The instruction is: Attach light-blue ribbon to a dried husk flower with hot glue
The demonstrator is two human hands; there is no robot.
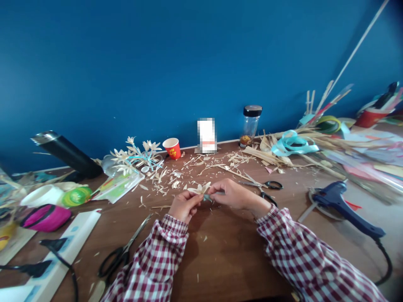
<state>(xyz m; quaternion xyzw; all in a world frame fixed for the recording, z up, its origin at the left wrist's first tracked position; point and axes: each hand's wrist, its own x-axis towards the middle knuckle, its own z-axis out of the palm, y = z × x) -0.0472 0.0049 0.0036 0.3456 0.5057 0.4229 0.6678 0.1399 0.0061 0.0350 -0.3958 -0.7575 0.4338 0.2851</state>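
Observation:
Both my hands meet over the middle of the brown table [226,251]. Between them is a small pale straw flower [199,188] with pointed petals. My left hand [184,206] is closed, its fingertips pinching the flower from below and the left. My right hand [233,195] is closed too, pinching the flower's base from the right, with a thin grey-green strip showing at its fingertips. Red-and-white checked sleeves cover both forearms.
Black scissors [121,253] lie front left, another pair [264,188] just right of my hands. A blue glue gun [343,207] with its cord lies right. Straw scraps, finished straw flowers [135,157], a red cup [172,148], a glass jar [250,125] and ribbon [292,144] line the blue wall.

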